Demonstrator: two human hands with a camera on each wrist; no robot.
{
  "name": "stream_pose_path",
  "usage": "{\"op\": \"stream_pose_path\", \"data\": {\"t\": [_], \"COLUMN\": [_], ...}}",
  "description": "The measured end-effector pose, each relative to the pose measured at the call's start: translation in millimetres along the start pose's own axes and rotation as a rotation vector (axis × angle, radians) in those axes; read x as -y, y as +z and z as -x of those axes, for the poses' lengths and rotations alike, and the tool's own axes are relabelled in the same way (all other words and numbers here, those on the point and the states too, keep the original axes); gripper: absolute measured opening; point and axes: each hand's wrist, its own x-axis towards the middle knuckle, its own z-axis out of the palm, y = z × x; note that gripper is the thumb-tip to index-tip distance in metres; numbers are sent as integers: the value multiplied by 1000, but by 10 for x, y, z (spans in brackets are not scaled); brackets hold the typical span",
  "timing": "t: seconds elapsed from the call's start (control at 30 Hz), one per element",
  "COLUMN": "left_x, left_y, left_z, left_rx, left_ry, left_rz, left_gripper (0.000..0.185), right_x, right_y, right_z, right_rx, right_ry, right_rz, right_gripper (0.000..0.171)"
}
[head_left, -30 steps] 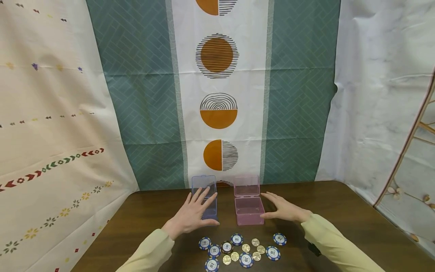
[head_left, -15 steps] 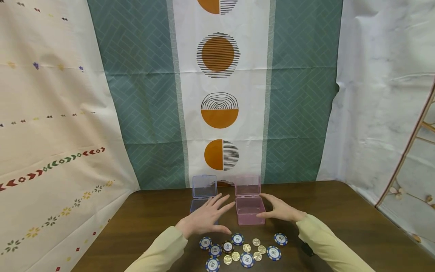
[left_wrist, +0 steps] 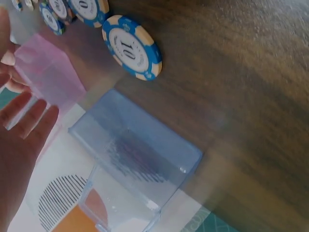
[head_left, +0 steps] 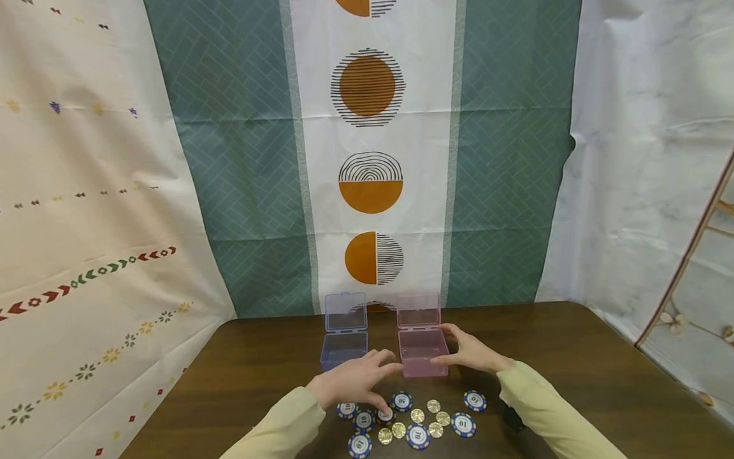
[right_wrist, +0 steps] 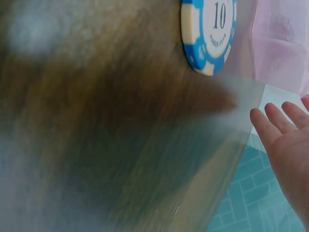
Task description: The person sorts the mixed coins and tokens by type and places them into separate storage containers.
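My left hand (head_left: 357, 380), fingers loosely bent and holding nothing, hovers over the poker chips. Its thumb overlaps a dark poker chip (head_left: 384, 420) in the head view; whether they touch, I cannot tell. In the left wrist view the fingers (left_wrist: 35, 118) look extended. At the pink box's right side is my right hand (head_left: 474, 354), thumb near the front wall and fingers by the back corner; contact is unclear. The pink clear box (head_left: 423, 368) and blue clear box (head_left: 343, 347) stand side by side with lids raised. The left hand partly covers a blue-and-white chip (head_left: 346, 411).
Several gold coins (head_left: 417, 415) lie among the blue-and-white chips. One chip (head_left: 474, 400) sits apart at the right, near the right sleeve. The dark wooden table (head_left: 258, 357) meets a hanging patterned cloth (head_left: 378, 140) behind the boxes.
My left hand has moved right and down from in front of the blue box to the chips, uncovering most of that box. My right hand has shifted slightly left against or beside the pink box.
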Motion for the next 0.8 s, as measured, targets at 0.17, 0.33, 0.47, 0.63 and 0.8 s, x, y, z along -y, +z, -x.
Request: {"op": "stream_pose_path", "data": {"t": [0.17, 0.33, 0.47, 0.63, 0.8], "left_x": [12, 11, 1, -25, -39], "left_y": [27, 65, 112, 167, 204], "left_z": [-14, -51, -65, -64, -57], "left_rx": [26, 82, 95, 129, 141], "left_ry": [84, 138, 148, 146, 140], "left_rz": [74, 250, 353, 408, 390], "left_gripper": [61, 40, 31, 28, 27], "right_x": [-1, 5, 3, -28, -44], "right_y": [4, 2, -3, -5, -8], "right_z": [-1, -24, -39, -54, -64], "right_rx": [-8, -22, -15, 0, 6], "right_ry": [26, 44, 53, 35, 35], "right_rz": [-30, -54, -92, -122, -136], "right_gripper": [78, 77, 76, 75, 77]}}
